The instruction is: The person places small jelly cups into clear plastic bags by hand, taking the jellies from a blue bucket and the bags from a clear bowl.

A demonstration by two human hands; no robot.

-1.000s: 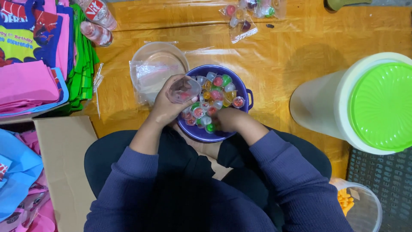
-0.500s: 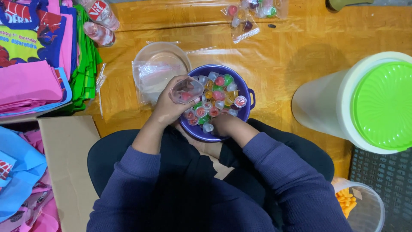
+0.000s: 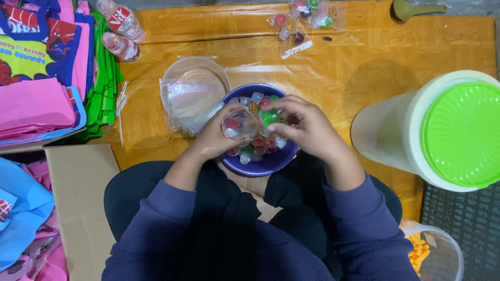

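Note:
A purple bowl (image 3: pixel 271 162) full of small coloured jelly cups rests at my lap on the orange mat. My left hand (image 3: pixel 219 136) holds a clear plastic bag (image 3: pixel 238 124) open above the bowl, with a red cup inside it. My right hand (image 3: pixel 304 127) is closed on a green jelly cup (image 3: pixel 269 117) right beside the mouth of the bag.
A clear tub with plastic bags (image 3: pixel 192 93) sits left of the bowl. Folded cloth bags (image 3: pixel 47 73) and two bottles (image 3: pixel 122 31) lie at the far left. A large white container with a green lid (image 3: pixel 453 132) stands right. Filled bags (image 3: pixel 302 21) lie at the top.
My right hand has come up out of the near side of the bowl with a green cup and moved to the bag. The left hand has stayed over the bowl.

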